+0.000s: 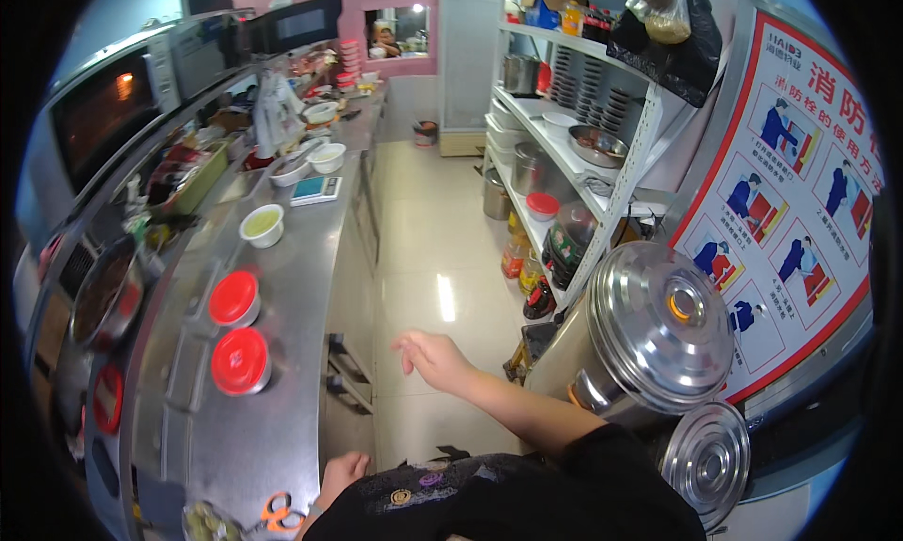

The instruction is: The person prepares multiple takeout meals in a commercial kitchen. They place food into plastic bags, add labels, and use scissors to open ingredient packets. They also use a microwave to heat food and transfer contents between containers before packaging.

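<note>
My right hand hangs over the floor to the right of the counter, fingers loosely bent and holding nothing. Low in the view, my left hand is beside the edge of the stainless steel counter; its fingers look curled, and its inner side is hidden. Orange-handled scissors lie near my left wrist, next to a clear bag of round green fruit. Farther up the counter stand two white tubs with red lids, a nearer one and a farther one. An uncovered white bowl holds something pale green.
A digital scale and more white bowls stand farther along the counter. To the left is a metal pan of dark food. White shelving and a large lidded steel pot line the right side of the tiled aisle.
</note>
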The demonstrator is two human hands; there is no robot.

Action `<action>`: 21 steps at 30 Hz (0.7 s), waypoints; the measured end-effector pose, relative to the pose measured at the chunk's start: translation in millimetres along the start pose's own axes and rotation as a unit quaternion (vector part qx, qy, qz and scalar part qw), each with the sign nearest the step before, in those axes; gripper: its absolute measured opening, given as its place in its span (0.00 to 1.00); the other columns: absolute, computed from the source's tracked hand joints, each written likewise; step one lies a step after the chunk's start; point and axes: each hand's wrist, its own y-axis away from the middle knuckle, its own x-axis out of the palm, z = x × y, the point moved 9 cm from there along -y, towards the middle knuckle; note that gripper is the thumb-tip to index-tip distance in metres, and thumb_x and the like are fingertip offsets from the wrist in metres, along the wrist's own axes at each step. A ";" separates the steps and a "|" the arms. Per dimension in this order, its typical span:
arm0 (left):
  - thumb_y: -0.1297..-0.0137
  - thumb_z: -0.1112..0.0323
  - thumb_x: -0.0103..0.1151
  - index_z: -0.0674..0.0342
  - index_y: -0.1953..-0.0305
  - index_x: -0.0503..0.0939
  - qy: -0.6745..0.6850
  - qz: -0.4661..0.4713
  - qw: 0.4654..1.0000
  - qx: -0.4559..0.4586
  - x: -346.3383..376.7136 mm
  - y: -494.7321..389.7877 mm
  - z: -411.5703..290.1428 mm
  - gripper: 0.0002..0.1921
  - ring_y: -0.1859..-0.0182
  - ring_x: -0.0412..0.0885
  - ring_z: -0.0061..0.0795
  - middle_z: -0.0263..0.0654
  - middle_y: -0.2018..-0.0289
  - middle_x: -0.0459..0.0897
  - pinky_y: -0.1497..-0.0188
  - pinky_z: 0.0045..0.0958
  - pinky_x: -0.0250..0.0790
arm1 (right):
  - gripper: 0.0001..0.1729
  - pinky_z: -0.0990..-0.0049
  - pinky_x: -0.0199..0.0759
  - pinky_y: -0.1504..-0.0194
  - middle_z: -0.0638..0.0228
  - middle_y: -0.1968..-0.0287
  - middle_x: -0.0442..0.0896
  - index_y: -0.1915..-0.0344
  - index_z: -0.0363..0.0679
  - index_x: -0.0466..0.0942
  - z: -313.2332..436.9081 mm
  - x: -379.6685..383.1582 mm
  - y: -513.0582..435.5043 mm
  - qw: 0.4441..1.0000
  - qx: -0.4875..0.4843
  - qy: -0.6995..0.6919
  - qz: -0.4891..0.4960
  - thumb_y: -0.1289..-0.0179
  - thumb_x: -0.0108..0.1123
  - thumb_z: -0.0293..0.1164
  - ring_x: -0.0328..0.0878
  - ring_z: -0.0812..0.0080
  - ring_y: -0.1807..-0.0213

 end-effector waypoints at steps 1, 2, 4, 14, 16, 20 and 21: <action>0.34 0.67 0.51 0.64 0.63 0.80 0.030 -0.001 0.999 0.021 -1.6 -46.7 -19.0 0.09 0.71 0.79 0.52 0.55 0.74 0.78 0.69 0.38 0.69 | 0.12 0.74 0.68 0.69 0.68 0.79 0.78 0.61 0.38 0.76 -25.5 -16.2 -20.6 0.999 0.016 -0.009 -0.027 0.30 0.43 0.31 0.75 0.74 0.76; 0.34 0.71 0.48 0.64 0.59 0.78 0.041 0.006 0.996 0.075 -3.9 -90.8 -42.8 0.08 0.72 0.79 0.52 0.53 0.75 0.79 0.69 0.38 0.70 | 0.13 0.75 0.68 0.70 0.68 0.79 0.78 0.58 0.38 0.76 -52.2 -32.8 -42.3 0.998 0.034 -0.017 -0.054 0.30 0.43 0.31 0.75 0.75 0.75; 0.38 0.78 0.46 0.61 0.54 0.76 0.102 0.123 0.987 0.018 16.2 -179.5 -60.8 0.13 0.68 0.80 0.50 0.49 0.71 0.81 0.65 0.37 0.71 | 0.14 0.77 0.68 0.70 0.69 0.79 0.78 0.55 0.38 0.77 -103.1 -67.7 -78.4 0.992 0.053 -0.021 -0.116 0.30 0.45 0.32 0.73 0.78 0.76; 0.40 0.78 0.49 0.63 0.56 0.76 0.067 0.044 0.995 0.052 23.3 -504.9 -42.1 0.11 0.61 0.82 0.35 0.44 0.64 0.83 0.56 0.32 0.72 | 0.17 0.78 0.68 0.69 0.70 0.75 0.81 0.69 0.38 0.80 -336.8 -202.6 -254.7 0.984 0.173 -0.036 -0.016 0.34 0.53 0.40 0.74 0.81 0.74; 0.38 0.74 0.53 0.65 0.58 0.77 0.178 0.093 0.978 -0.059 26.8 -526.8 9.8 0.07 0.62 0.80 0.28 0.41 0.66 0.83 0.57 0.30 0.72 | 0.17 0.77 0.68 0.69 0.70 0.75 0.81 0.69 0.39 0.79 -376.7 -216.4 -277.2 0.982 0.170 0.002 0.078 0.35 0.53 0.42 0.75 0.79 0.73; 0.37 0.71 0.54 0.67 0.59 0.77 0.364 0.179 0.881 -0.243 29.3 -569.4 73.8 0.08 0.62 0.79 0.25 0.39 0.65 0.83 0.56 0.28 0.71 | 0.18 0.71 0.70 0.66 0.66 0.71 0.82 0.59 0.42 0.80 -459.8 -235.1 -258.3 0.866 0.296 0.002 0.403 0.38 0.55 0.44 0.76 0.70 0.72; 0.37 0.71 0.54 0.67 0.59 0.77 0.387 0.186 0.861 -0.274 27.2 -586.1 79.4 0.08 0.61 0.79 0.25 0.39 0.65 0.82 0.56 0.28 0.70 | 0.20 0.72 0.70 0.62 0.69 0.69 0.83 0.56 0.41 0.80 -476.5 -247.3 -249.0 0.831 0.355 -0.019 0.429 0.37 0.55 0.44 0.76 0.74 0.68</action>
